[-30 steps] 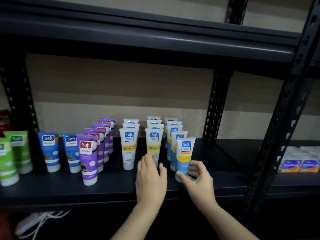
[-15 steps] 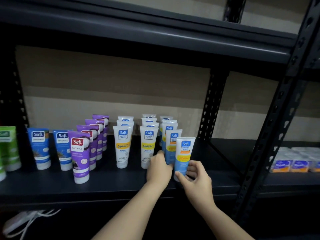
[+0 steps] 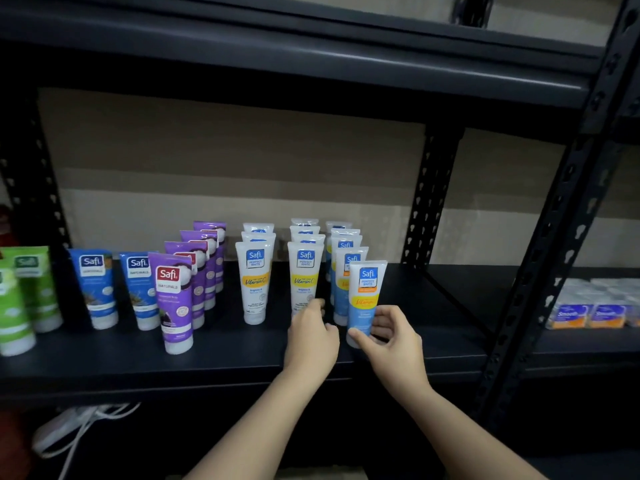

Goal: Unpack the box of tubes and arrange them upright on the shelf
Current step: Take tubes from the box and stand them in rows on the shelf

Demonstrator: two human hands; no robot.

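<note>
Most tubes (image 3: 254, 282) stood in rows on the shelf (image 3: 225, 355). Right hand (image 3: 393, 336) gripped the pale-blue tube (image 3: 365, 299) at five o'clock; left hand (image 3: 313, 336) curled at the neighbouring tube's base, grip unclear. No box seen; I judged it nearly done.

Setting: a shop stockroom or retail storage area. Evidence: black metal rack (image 3: 540, 258) with perforated uprights and dark shelf (image 3: 225, 355) boards, plain beige wall behind. Same-brand cosmetic tubes stand in rows sorted by kind: green tubes (image 3: 24, 292) at far left, blue tubes (image 3: 93, 289), purple tubes (image 3: 173, 299), white tubes (image 3: 255, 282), light blue tubes (image 3: 363, 299). Neighbouring bay to the right holds stacked small packs (image 3: 588, 315) with blue and orange labels. Lighting dim.
</note>
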